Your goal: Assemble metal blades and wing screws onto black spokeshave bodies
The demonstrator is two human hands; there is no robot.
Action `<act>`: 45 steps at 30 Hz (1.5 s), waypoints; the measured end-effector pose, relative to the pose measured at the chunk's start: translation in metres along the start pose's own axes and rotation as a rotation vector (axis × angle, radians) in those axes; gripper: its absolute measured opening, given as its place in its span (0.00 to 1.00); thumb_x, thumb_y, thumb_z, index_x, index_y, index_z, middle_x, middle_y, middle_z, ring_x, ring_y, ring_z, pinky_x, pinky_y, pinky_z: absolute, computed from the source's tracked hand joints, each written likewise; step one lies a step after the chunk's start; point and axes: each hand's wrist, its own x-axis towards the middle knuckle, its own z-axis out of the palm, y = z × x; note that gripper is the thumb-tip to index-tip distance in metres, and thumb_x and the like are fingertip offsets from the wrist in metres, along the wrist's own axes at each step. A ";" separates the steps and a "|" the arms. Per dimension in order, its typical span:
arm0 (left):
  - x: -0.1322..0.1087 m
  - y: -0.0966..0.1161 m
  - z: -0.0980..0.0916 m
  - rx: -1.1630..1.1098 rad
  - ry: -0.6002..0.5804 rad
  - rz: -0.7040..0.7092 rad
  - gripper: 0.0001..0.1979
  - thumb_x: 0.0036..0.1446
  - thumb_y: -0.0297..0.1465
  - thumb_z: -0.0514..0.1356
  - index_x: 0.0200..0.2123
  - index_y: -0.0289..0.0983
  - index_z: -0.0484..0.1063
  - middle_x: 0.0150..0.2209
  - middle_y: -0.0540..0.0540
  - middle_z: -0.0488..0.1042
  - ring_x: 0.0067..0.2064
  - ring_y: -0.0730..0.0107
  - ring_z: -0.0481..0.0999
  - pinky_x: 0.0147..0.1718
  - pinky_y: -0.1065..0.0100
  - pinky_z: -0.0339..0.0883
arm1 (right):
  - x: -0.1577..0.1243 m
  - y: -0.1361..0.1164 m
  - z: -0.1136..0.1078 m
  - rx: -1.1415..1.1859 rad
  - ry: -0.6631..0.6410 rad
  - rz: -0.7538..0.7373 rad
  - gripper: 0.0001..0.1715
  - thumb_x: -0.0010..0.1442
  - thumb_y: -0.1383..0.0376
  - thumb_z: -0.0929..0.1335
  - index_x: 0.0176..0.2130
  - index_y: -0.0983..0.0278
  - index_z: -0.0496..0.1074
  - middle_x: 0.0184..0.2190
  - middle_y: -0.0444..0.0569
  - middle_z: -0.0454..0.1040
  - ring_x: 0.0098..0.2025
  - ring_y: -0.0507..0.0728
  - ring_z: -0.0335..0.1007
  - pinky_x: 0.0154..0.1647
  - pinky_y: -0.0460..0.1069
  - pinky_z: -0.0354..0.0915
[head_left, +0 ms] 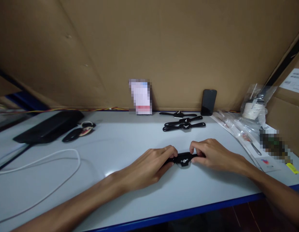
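My left hand (157, 162) is closed around one handle of a black spokeshave (183, 160). My right hand (209, 155) pinches the other handle between thumb and curled fingers. Silvery hardware shows at the middle of the tool, between the two hands, low over the light table. Three more black spokeshaves lie behind it: a rear one (178, 114), a middle one (185, 120) and a front one (185, 126).
A phone with a lit, pixelated screen (142, 98) and a dark phone (209, 102) lean against the cardboard wall (106, 54). Clear plastic packets (246, 138) and a bagged cup (253, 109) stand right. Left are a black case (50, 127), keys (78, 132) and a white cable (77, 161).
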 end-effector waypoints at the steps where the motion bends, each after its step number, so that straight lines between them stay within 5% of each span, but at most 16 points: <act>1: 0.000 0.000 0.000 0.000 -0.003 -0.001 0.06 0.69 0.27 0.50 0.46 0.40 0.64 0.40 0.47 0.77 0.32 0.67 0.75 0.29 0.67 0.65 | 0.000 -0.001 0.001 0.011 0.009 -0.001 0.08 0.63 0.67 0.74 0.44 0.62 0.77 0.24 0.40 0.73 0.26 0.52 0.64 0.30 0.48 0.54; 13: -0.001 -0.004 0.003 -0.003 -0.022 -0.030 0.06 0.69 0.28 0.50 0.47 0.40 0.63 0.40 0.47 0.77 0.35 0.64 0.78 0.33 0.65 0.68 | 0.000 -0.008 0.018 0.144 0.078 -0.237 0.09 0.67 0.70 0.70 0.40 0.64 0.83 0.34 0.48 0.84 0.32 0.53 0.76 0.36 0.47 0.64; 23: 0.000 -0.001 0.001 -0.020 -0.007 -0.006 0.06 0.69 0.28 0.50 0.46 0.40 0.64 0.40 0.47 0.77 0.34 0.66 0.77 0.31 0.66 0.67 | 0.001 -0.003 0.016 0.086 0.220 -0.167 0.10 0.69 0.67 0.70 0.43 0.62 0.83 0.33 0.47 0.83 0.33 0.55 0.76 0.36 0.49 0.65; 32: -0.001 -0.003 0.002 -0.015 -0.021 -0.019 0.06 0.69 0.28 0.50 0.46 0.40 0.64 0.39 0.47 0.76 0.34 0.65 0.78 0.31 0.65 0.67 | 0.002 0.006 0.011 0.040 0.009 -0.301 0.22 0.69 0.71 0.68 0.58 0.56 0.78 0.37 0.47 0.80 0.34 0.53 0.72 0.36 0.47 0.62; 45: 0.001 -0.001 0.000 -0.001 -0.018 0.006 0.06 0.69 0.27 0.50 0.46 0.40 0.63 0.40 0.47 0.76 0.33 0.65 0.77 0.31 0.66 0.65 | 0.003 0.006 0.009 0.008 0.023 -0.277 0.14 0.69 0.66 0.70 0.53 0.59 0.80 0.39 0.48 0.80 0.37 0.55 0.74 0.39 0.48 0.64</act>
